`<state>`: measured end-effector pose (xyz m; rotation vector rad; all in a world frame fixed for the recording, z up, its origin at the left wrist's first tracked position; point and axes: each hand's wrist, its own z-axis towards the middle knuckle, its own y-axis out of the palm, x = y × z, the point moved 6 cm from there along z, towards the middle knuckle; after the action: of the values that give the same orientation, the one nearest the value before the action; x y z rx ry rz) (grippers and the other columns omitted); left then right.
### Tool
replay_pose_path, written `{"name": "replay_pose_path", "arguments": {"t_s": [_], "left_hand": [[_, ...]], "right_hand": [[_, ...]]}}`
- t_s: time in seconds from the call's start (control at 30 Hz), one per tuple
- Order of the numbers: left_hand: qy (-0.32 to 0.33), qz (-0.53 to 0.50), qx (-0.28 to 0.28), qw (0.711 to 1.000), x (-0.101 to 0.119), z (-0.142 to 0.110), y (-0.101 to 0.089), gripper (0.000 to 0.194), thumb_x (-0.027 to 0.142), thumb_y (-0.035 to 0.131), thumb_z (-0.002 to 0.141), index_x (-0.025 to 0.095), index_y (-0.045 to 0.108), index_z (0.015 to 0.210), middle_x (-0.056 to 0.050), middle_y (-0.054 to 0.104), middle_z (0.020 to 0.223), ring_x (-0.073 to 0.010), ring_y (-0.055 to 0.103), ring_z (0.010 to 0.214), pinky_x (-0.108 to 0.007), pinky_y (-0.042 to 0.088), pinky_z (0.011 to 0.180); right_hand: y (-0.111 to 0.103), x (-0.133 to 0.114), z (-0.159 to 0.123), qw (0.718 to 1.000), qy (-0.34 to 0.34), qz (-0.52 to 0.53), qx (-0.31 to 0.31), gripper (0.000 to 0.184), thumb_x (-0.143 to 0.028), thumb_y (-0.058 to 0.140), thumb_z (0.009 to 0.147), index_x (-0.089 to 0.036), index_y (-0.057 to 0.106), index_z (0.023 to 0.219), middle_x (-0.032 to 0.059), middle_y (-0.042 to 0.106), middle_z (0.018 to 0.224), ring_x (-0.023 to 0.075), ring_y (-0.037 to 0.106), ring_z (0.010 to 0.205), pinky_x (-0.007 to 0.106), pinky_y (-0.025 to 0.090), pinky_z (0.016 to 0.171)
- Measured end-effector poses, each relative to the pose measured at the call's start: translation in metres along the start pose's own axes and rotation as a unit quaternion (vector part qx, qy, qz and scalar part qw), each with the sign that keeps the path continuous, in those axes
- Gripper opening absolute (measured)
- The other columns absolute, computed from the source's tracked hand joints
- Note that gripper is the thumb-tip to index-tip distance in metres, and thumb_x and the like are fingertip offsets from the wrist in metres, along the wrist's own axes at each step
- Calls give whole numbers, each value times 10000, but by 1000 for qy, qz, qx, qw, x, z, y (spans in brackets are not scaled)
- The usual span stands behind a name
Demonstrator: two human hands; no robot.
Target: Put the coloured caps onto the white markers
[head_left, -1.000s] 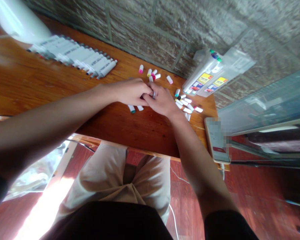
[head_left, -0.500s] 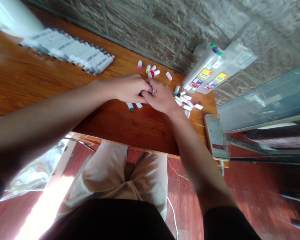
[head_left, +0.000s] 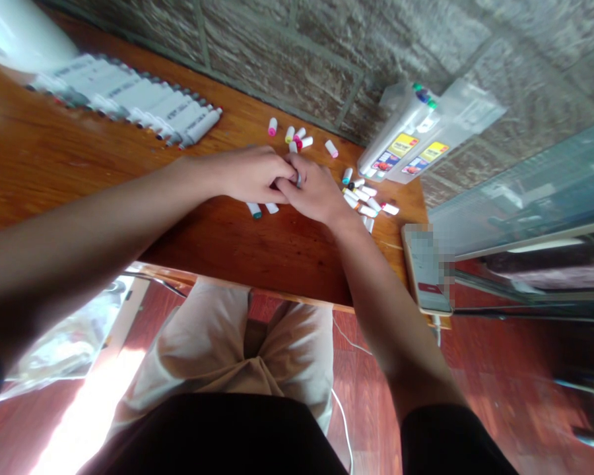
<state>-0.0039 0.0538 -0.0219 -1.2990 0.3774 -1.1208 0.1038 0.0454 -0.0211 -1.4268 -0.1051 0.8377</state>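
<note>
My left hand (head_left: 257, 173) and my right hand (head_left: 313, 190) meet over the wooden table, fingers curled and touching. A small pale piece (head_left: 298, 178) shows between the fingers of my right hand; its kind is hidden. Whatever my left hand grips cannot be seen. Just beyond the hands lie white marker caps with pink and yellow ends, one a pink-ended cap (head_left: 272, 126). A teal-ended cap (head_left: 254, 210) and another white one stick out below my left hand. To the right of my right hand, several more white caps (head_left: 367, 211) form a loose heap.
A row of grey-white markers (head_left: 138, 99) lies at the back left, beside a large white rounded object (head_left: 24, 33). Clear plastic cases (head_left: 400, 138) stand by the brick wall. A phone (head_left: 426, 270) with a cable sits at the table's right edge.
The view has shifted very slightly, so everything sits a few pixels further left. Both hands keep the same closed pose together, and the caps and markers stay in place.
</note>
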Motion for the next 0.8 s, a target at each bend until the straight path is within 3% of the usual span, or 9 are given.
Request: {"name": "replay_pose_path", "arguments": {"t_s": [0.43, 0.63, 0.8], "left_hand": [[-8, -10, -40, 999, 11, -3, -2, 204, 357, 635, 879, 214, 777, 910, -30, 740, 821, -224, 731, 969, -271, 492, 793], [5, -10, -25, 1000, 14, -3, -4, 170, 312, 642, 857, 242, 791, 901, -39, 745, 754, -227, 729, 856, -291, 484, 713], [1, -8, -18, 1000, 7, -3, -1, 155, 317, 679, 848, 245, 796, 919, -25, 771, 773, -218, 741, 876, -274, 474, 738]], "right_hand": [[-2, -5, 1, 1000, 6, -7, -13, 140, -288, 533, 933, -209, 605, 1024, 82, 726, 1078, 308, 672, 1098, 425, 508, 994], [1, -1, 2, 1000, -10, -7, -9, 156, -280, 548, 926, -215, 619, 1049, 78, 716, 1050, 319, 666, 1097, 484, 501, 1026], [0, -1, 1, 1000, -24, 2, 2, 193, -294, 543, 931, -213, 634, 1080, 84, 722, 1061, 317, 667, 1085, 511, 513, 1020]]}}
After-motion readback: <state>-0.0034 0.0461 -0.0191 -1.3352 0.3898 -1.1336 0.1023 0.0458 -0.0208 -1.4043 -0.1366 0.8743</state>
